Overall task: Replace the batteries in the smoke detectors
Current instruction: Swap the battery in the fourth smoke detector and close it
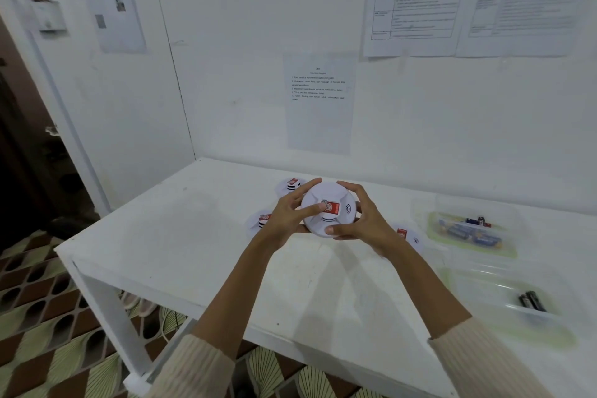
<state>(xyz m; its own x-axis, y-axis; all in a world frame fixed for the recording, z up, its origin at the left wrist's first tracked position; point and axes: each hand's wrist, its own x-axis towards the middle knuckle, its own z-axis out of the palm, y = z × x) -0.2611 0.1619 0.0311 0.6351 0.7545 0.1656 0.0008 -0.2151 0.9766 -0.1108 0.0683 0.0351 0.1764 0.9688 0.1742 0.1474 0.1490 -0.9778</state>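
Smoke detector: a round white smoke detector (329,208) with a red label on its face, held up above the middle of the table, face toward the camera.
Left hand: the left hand (287,213) grips the detector's left edge, fingers curled over the far rim and the thumb lying across the face at the red label.
Right hand: the right hand (365,220) grips the right edge, fingers hooked over the top rim, thumb pressed on the near rim.
Other detectors: three more lie on the table: a far detector (290,185) behind the left hand, a left detector (258,221) partly hidden by the left wrist, and a right detector (408,236) beside the right wrist.
Containers: at the right, a far clear tray (434,234) holds blue batteries (465,233); nearer, a near clear tray (478,287) holds black batteries (531,302).
Surface: a white painted table (181,236), scuffed, set against the wall.
Room: white wall with a printed instruction sheet (318,103) above the table and larger sheets (416,0) higher up; a patterned floor (48,317) in brown and green at the left and under the table.
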